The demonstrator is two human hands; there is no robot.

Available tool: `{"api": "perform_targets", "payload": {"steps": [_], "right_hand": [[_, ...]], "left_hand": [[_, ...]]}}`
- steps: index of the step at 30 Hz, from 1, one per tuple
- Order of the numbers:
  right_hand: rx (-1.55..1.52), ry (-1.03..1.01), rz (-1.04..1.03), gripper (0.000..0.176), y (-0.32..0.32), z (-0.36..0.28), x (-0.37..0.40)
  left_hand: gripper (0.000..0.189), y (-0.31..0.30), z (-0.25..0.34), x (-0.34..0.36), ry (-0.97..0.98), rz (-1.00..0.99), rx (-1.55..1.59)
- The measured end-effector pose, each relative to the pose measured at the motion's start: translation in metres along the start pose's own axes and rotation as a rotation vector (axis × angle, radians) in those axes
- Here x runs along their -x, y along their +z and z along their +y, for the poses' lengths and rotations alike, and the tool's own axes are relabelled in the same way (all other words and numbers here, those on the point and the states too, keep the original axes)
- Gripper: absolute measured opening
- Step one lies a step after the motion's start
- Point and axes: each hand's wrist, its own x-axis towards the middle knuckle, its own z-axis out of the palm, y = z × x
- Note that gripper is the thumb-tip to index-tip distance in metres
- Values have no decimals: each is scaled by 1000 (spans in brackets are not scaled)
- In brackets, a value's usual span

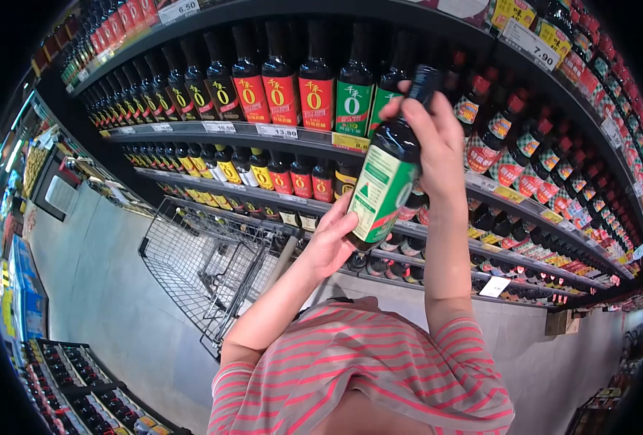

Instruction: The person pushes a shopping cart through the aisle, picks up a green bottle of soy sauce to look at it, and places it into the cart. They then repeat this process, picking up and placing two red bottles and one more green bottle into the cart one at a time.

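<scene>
Holds one tilted bottle point(386, 185) — grips its top with the right hand point(435, 134), its bottom with the left hand point(328, 238). Has one cart point(211, 279) left of that hand.

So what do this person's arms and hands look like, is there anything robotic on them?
Nothing robotic shows: no cables, no gloves. The left hand and right hand are bare, as are the forearms. The short sleeves are greyish with pinkish-red stripes.
</scene>
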Motion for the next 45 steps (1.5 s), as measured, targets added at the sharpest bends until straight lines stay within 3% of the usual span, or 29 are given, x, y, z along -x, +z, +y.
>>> {"api": "perform_targets", "payload": {"steps": [3, 6, 8, 33, 35, 38, 39, 42, 45], "right_hand": [[-152, 258, -106, 28, -9, 28, -12], [-163, 284, -74, 25, -11, 51, -11], [-177, 286, -80, 25, -11, 58, -10], [-232, 176, -54, 28, 10, 28, 11], [-217, 164, -2, 28, 12, 19, 21], [-148, -1, -14, 37, 10, 13, 48], [-118, -28, -39, 39, 8, 11, 61], [-118, -59, -188, 43, 6, 13, 93], [-168, 71, -202, 45, 2, 27, 116]], "left_hand": [[68, -1, -13, 11, -141, -24, 205], [71, -13, -20, 15, -172, -132, 473], [75, -13, -18, 19, -191, -24, 438], [73, -30, -15, 31, -167, -95, 340], [77, -29, -15, 36, -113, -27, 158], [85, -45, -21, 47, -77, 20, 114], [89, -50, -30, 52, -35, 120, 148], [76, -49, -29, 60, 14, 307, 287], [65, -62, -35, 76, -1, 369, 317]]}}
